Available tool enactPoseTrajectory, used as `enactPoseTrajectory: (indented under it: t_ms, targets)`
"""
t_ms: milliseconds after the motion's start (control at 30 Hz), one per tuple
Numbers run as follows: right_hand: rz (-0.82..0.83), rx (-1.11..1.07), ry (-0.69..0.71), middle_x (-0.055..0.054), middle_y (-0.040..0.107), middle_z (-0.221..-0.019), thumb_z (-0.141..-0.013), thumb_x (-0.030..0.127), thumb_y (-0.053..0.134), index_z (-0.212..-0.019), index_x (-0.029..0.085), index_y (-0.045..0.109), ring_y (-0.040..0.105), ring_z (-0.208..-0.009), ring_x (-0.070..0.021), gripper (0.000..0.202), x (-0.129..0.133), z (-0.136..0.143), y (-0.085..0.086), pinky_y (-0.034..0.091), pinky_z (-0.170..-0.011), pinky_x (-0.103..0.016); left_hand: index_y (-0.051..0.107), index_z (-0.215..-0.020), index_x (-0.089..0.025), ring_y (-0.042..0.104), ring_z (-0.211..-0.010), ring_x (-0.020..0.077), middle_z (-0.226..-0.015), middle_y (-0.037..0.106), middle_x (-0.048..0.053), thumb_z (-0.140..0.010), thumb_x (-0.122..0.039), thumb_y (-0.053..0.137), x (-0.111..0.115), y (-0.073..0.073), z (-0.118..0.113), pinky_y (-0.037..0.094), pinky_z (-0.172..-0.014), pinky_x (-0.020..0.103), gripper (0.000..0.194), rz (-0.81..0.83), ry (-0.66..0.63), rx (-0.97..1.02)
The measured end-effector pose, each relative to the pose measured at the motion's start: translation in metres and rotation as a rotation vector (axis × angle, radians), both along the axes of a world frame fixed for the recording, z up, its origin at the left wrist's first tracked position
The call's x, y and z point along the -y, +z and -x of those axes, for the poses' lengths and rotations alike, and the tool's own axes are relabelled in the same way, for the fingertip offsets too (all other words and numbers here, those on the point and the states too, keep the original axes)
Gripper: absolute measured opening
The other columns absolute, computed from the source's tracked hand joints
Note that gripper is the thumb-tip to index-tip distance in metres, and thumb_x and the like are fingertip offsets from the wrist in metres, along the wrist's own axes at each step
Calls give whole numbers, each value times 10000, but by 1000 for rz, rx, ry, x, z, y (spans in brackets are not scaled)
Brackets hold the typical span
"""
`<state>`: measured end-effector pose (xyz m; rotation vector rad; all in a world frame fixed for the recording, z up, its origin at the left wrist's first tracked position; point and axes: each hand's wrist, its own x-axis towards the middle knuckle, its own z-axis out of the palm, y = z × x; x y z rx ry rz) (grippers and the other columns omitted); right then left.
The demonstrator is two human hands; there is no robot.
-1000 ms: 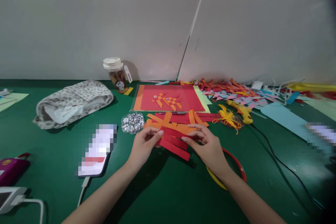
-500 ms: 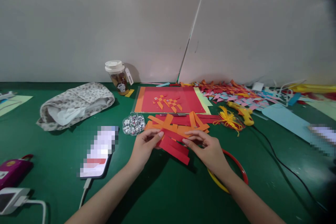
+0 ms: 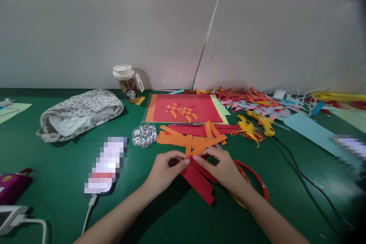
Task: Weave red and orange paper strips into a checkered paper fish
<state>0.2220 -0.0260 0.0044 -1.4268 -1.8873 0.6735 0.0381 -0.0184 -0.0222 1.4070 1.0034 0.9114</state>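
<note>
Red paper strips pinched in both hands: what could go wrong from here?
1. The red strips fan out loosely below the left hand and right hand; one could slip from the grip.
2. The orange strips lie right beyond the fingers and may get swept aside.
3. The red ring under the right wrist could snag.

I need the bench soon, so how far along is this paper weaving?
Done: one small woven orange fish lies on the red sheet. In hand: the left hand and right hand pinch red paper strips together. Left: loose orange strips lie unwoven behind the hands, and the googly eyes are piled alongside.
</note>
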Motion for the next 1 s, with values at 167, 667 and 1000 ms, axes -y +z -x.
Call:
enactPoseTrajectory:
  t_ms: [167,667,1000]
  targets:
    - [-4,55,45,-2,614,-677,-828,326,552,-675,189,564,571,-645,-141,206,0,1,-3,425,-612,-261,634,-798,-152,538,-656,128,-727,615,18,-792,-356,606,1,2,0,396,-596,223,207,-48,-53,-58]
    - [29,14,148,1,619,-703,-839,315,557,-711,192,582,572,-668,-136,179,2,3,-10,429,-626,-252,522,-707,-161,393,-550,90,-593,448,-42,-859,-271,476,2,2,0,293,-519,202,194,-133,-76,-171]
    - [123,-20,47,-17,711,-867,-813,370,579,-838,229,680,643,-810,-178,174,-1,1,4,479,-745,-298,559,-776,-164,427,-582,102,-651,496,-25,-861,-334,497,-4,3,7,319,-540,201,200,-126,106,-63]
